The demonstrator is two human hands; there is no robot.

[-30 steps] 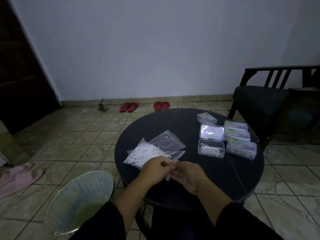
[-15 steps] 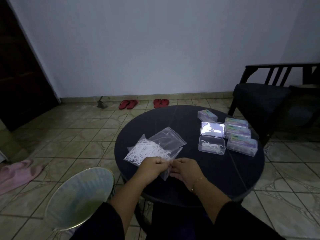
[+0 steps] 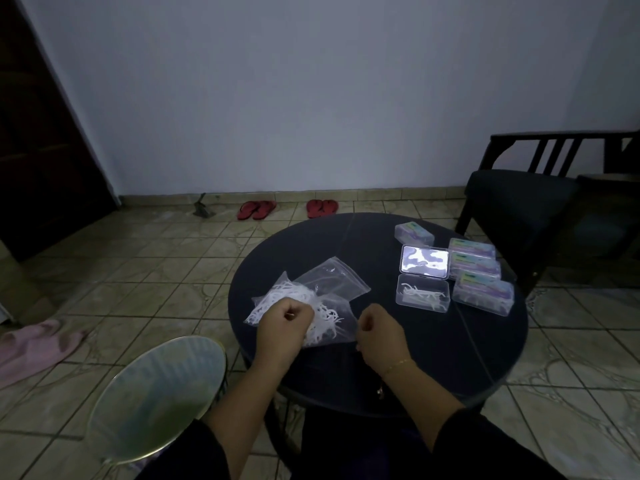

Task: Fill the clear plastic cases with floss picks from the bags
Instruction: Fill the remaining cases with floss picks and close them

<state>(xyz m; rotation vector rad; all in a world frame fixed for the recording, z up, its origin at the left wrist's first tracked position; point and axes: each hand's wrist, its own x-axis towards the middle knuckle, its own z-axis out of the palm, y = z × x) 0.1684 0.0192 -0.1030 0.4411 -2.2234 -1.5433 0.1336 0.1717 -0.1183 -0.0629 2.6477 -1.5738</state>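
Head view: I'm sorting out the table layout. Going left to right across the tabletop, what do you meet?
Left hand gripping the bag of floss picks → right hand → open case holding a few picks → closed cases at the right edge.

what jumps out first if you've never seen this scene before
Two hands, the left hand and right hand, pull apart a clear bag of white floss picks at the near side of a round dark table. Right of it lies an open clear case, its lid catching bright light.
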